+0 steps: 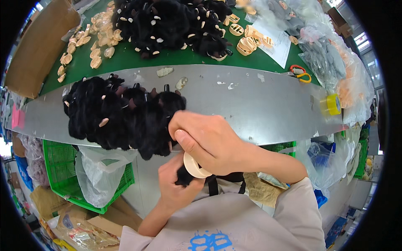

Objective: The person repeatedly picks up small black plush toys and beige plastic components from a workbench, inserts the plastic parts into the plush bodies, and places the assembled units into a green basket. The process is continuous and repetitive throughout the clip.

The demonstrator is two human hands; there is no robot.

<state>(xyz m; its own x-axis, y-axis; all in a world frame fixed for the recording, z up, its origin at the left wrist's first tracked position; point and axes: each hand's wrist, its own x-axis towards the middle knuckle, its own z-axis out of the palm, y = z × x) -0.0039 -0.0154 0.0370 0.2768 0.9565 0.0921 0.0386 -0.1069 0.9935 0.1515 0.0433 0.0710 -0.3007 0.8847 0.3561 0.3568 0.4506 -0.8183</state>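
Note:
In front of my body, my left hand point(178, 186) is wrapped round a small black plush toy point(184, 176). A beige round plastic part point(197, 166) with a raised rim sits at that plush, between my two hands. Just above it, my right hand point(207, 140) is closed with the thumb folded over the fingers. What its fingers grip is hidden behind the hand. Beyond my hands, a row of black plush toys point(121, 115) with small beige and dark bits lies on the grey metal table edge point(234, 100), close to my right knuckles.
A larger heap of black plush point(163, 25) covers the green tabletop point(125, 62). Loose beige plastic parts point(96, 62), a paper sheet point(274, 46), scissors point(301, 74) and yellow tape point(333, 104) lie around. A green crate point(63, 175) with a plastic bag stands below left.

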